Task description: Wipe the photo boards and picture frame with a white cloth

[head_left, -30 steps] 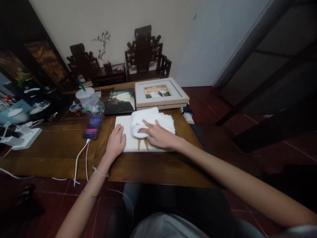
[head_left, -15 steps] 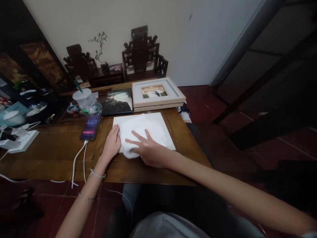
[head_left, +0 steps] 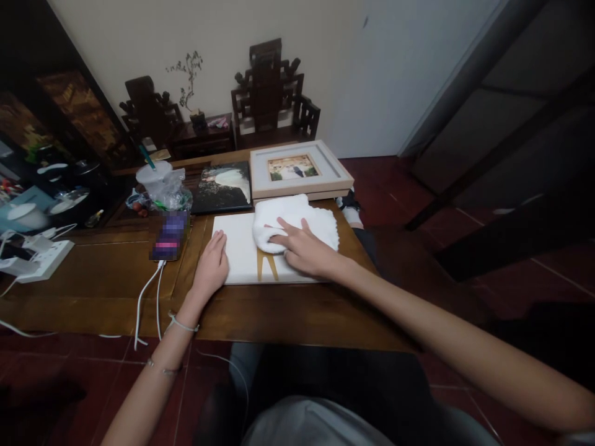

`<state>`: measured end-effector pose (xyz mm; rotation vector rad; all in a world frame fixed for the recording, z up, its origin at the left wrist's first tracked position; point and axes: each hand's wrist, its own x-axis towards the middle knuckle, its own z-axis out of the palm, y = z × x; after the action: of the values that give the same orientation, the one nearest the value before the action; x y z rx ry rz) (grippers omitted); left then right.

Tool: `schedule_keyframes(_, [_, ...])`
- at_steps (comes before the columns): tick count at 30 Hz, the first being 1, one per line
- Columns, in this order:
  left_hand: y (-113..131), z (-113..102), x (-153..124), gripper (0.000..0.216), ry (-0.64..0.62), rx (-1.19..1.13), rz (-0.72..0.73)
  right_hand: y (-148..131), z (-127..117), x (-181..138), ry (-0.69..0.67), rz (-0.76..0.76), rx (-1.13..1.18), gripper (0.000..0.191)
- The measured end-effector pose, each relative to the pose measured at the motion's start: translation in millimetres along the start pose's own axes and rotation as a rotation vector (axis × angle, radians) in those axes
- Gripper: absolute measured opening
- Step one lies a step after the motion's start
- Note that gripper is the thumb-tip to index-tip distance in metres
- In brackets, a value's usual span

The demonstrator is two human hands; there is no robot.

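Note:
A flat white panel with a mustard-yellow shape printed on it lies on the wooden table. My right hand presses a fluffy white cloth onto the panel's right part, fingers spread over the cloth and some of them sunk in its folds. The cloth covers much of the printed shape and reaches the panel's far edge. At the panel's left edge rests my left hand, its fingers extended and lying flat, with nothing held in it.
Behind the panel lie a framed photo and a dark photo panel. To the left are a phone with white cables, a cup with a straw, a plastic bag and a power strip. The table's front edge is close to me.
My right hand has moved the cloth to the right and away from me, uncovering the panel's left part and some of the yellow shape. My left hand has stayed at the left edge.

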<state>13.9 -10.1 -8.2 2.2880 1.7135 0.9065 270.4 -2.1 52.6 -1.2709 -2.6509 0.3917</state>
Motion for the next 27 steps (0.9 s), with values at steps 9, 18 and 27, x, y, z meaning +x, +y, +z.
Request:
schedule_keyframes(9, [2, -1, 0, 0.049, -0.004, -0.001, -0.002, -46, 16, -34, -0.078, -0.222, -0.103, 0.062])
schedule_keyframes(18, [1, -2, 0, 0.052, -0.004, -0.022, 0.001, -30, 3, -64, -0.159, -0.393, 0.084, 0.064])
schedule_keyframes(27, [2, -2, 0, 0.050, -0.014, -0.012, -0.010, -3, -1, 9, -0.078, -0.239, -0.035, 0.067])
